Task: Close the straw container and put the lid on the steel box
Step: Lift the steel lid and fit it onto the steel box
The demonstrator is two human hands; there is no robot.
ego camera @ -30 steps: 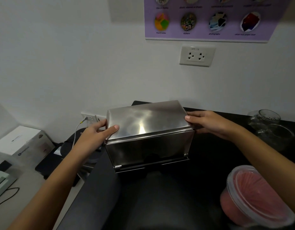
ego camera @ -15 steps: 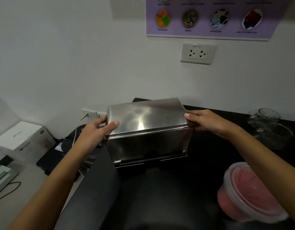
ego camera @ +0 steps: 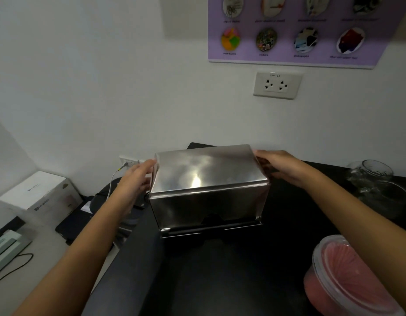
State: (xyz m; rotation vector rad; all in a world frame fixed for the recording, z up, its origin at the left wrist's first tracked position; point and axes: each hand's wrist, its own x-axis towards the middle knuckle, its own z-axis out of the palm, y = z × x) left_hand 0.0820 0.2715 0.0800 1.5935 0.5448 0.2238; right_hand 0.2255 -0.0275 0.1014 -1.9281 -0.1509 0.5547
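Lid (ego camera: 204, 167) on steel box (ego camera: 209, 206); hands at side edges.

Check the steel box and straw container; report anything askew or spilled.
Nothing stands out. The lid sits square on the steel box, a hand at each end; the straw container is closed, nothing spilled.

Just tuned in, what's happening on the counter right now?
A person is fitting the lid onto the steel box on the black counter. The left hand is at the lid's left end and the right hand at its right end, fingers loose rather than in a firm grip. The lid sits on the box. The pink straw container at lower right has its clear lid on.
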